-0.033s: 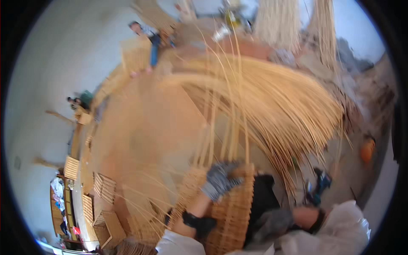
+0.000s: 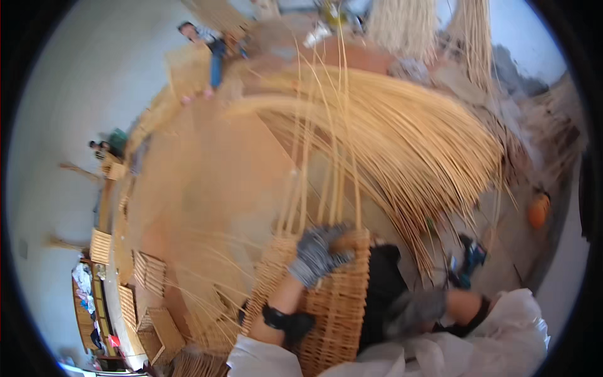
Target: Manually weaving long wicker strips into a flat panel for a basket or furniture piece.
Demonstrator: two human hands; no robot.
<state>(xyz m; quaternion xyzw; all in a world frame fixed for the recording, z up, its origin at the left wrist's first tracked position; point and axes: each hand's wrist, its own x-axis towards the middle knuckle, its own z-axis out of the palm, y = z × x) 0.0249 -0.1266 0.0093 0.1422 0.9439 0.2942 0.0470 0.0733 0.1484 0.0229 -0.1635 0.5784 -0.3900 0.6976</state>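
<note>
A partly woven wicker piece (image 2: 336,295) lies over my lap, its tall uprights (image 2: 304,169) rising bare from the woven top edge. My left hand (image 2: 317,254), in a grey glove, grips the weave near that top edge, fingers curled among the uprights. A black band wraps my left wrist. To the right of the wicker, my right hand (image 2: 408,312) hangs low over dark cloth, also grey-gloved. Motion smears its fingers, so whether they hold anything cannot be made out.
A broad fan of long cane rods (image 2: 402,144) spreads ahead and right. A teal power tool (image 2: 468,261) and an orange round object (image 2: 538,209) lie at right. Woven boxes (image 2: 157,336) stand at lower left. Another person (image 2: 213,53) stands far off behind a woven panel.
My view has shifted slightly, so the surroundings sit higher and further left. My left hand keeps its place on the wicker; my right hand stays low beside it, blurred.
</note>
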